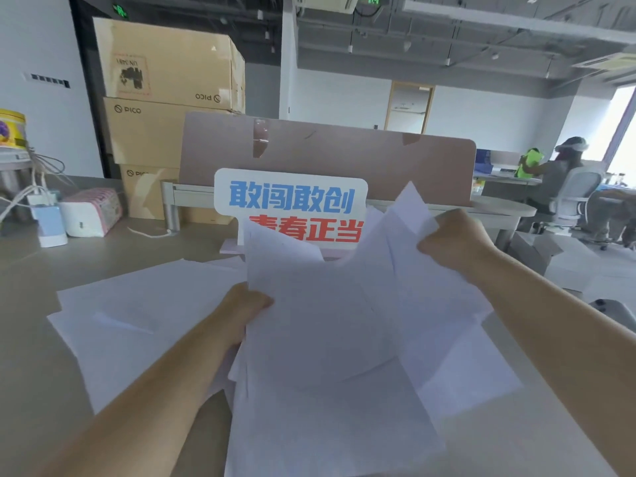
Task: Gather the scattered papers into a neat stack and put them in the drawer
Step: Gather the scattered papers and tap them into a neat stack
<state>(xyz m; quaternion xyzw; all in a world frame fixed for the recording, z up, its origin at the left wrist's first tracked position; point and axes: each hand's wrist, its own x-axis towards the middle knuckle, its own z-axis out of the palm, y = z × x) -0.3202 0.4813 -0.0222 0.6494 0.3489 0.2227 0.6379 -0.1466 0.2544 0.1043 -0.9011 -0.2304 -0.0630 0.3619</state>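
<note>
While askew, white papers [320, 321] fanned.

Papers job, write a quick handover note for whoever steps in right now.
Left hand: gripping the left edge of the lifted bundle of papers.
Right hand: gripping the bundle's upper right corner.
The bundle is messy, sheets fanned at odd angles, held above the desk.
More loose sheets lie flat on the desk at the left.
Done: part of the pile gathered.
Left: collect the loose sheets, square the stack, put it away. No drawer is in view.
</note>
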